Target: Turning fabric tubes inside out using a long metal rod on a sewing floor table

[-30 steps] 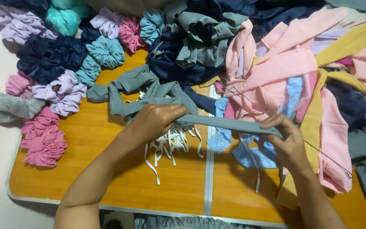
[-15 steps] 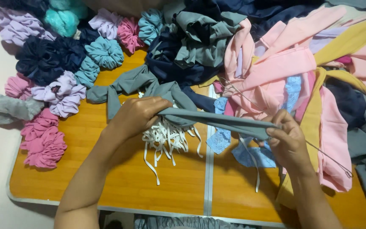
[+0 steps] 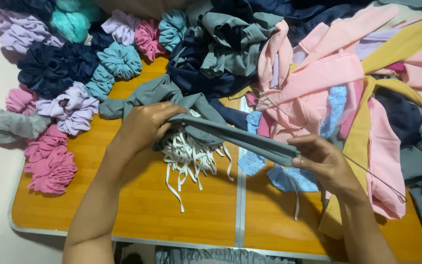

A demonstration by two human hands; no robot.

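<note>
The wooden worktop [image 3: 137, 215] is heaped with scrunchies [image 3: 50, 161] and fabric. Since a moment ago the grey fabric strip [image 3: 240, 139] tilts lower rightward, left hand [image 3: 145, 127] and right hand [image 3: 323, 161] each pinching an end above white elastic pieces [image 3: 186, 156].

Matt grey cloth strip [image 3: 240, 139] stretches above a glossy wood-grain tabletop [image 3: 142, 205] edged in metal; white elastic strips [image 3: 186, 159], ruffled fabric scrunchies [image 3: 50, 161], thin metal wire [image 3: 367, 168].

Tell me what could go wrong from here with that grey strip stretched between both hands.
The thin wire tool runs through the right hand and could snag the pink fabric. The grey fabric strip, pulled by the left hand, may drag the white elastic pieces.
</note>
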